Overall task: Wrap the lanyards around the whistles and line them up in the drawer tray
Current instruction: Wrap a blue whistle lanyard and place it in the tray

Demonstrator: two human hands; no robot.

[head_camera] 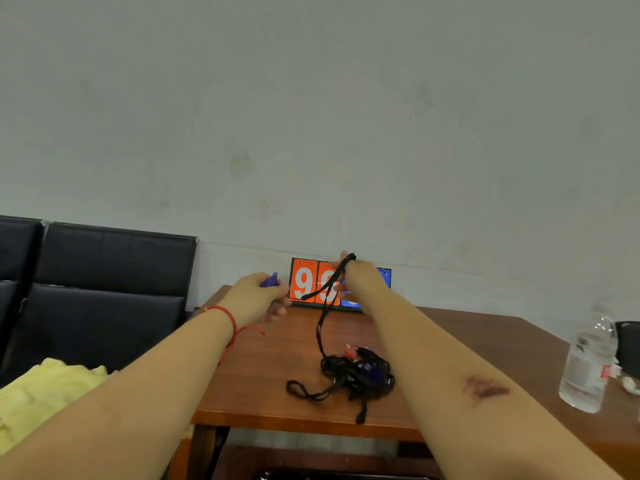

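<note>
My left hand [254, 299] is raised above the wooden table [263, 386] and grips a blue whistle [270, 281] that pokes out above the fingers. My right hand [360, 277] is held up to its right, closed on a black lanyard [327, 289]. The lanyard loops over the hand and hangs down to a tangled pile of black lanyards [356, 374] on the table. A red whistle [351, 351] and a blue whistle [369, 368] show inside the pile. No drawer tray is in view.
An orange and blue flip scoreboard [304, 284] stands against the wall behind my hands. A plastic water bottle [588, 365] stands at the table's right, with a dark object [628, 341] behind it. Black seats [104, 289] and a yellow cloth [45, 393] lie to the left.
</note>
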